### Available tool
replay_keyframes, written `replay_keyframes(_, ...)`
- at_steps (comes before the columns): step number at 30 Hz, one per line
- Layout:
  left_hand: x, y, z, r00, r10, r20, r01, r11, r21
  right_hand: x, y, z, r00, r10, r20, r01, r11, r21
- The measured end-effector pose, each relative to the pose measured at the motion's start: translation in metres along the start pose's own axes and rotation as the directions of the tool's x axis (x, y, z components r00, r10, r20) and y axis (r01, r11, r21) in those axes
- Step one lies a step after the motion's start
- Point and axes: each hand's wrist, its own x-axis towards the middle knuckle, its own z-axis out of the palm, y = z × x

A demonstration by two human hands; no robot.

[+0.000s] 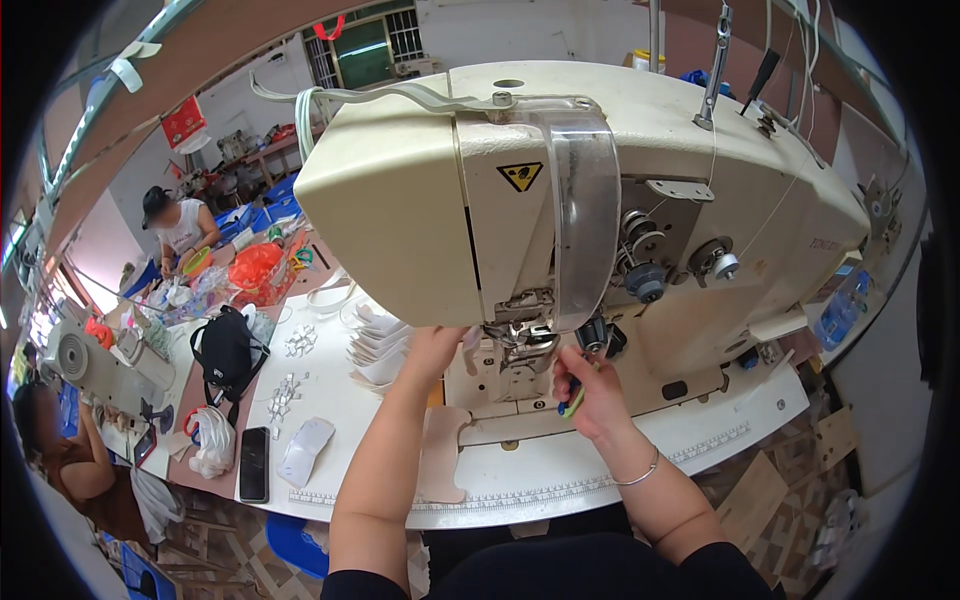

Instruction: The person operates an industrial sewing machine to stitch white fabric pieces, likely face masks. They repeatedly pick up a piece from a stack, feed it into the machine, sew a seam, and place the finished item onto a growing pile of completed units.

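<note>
A large cream sewing machine point(400, 200) fills the middle, its presser foot and needle area point(525, 350) low under the head. My left hand point(436, 348) reaches in at the left of the needle area, beside a stack of white cut pieces point(375, 350). The machine head hides most of its fingers, so what they hold does not show. Just right of the presser foot, my right hand point(598, 395) is closed around a small tool with a green and blue handle point(573, 398). By my left forearm a beige flat piece point(441, 460) lies on the white table.
Left on the table point(340, 490) are a black phone point(254, 465), a white piece point(306, 450), small white scraps point(285, 395) and a black bag point(228, 355). A ruler strip point(560, 489) runs along the front edge. Two people sit at the left point(185, 230) point(75, 460).
</note>
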Motion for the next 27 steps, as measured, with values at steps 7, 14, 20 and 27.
replay_keyframes(7, 0.016, 0.050, 0.020, 0.999, -0.039, 0.023, 0.005, 0.598, 0.802, 0.015, -0.004, 0.003, 0.996, -0.078, -0.037, 0.080, 0.995, 0.058)
replay_keyframes(14, 0.016, 0.069, 0.026, 0.996, -0.052, 0.067, -0.033, 0.489, 0.871, 0.016, -0.003, 0.005, 0.993, -0.113, -0.016, 0.114, 0.992, 0.060)
replay_keyframes(20, 0.000, 0.075, 0.019, 0.989, -0.113, 0.096, 0.008, 0.685, 0.728, 0.012, -0.014, 0.004, 0.960, -0.246, 0.130, 0.251, 0.968, -0.027)
replay_keyframes(27, -0.023, 0.011, 0.002, 0.980, -0.121, 0.156, 0.145, 0.978, -0.153, -0.001, -0.015, 0.023, 0.751, -0.508, 0.421, 0.615, 0.306, -0.727)
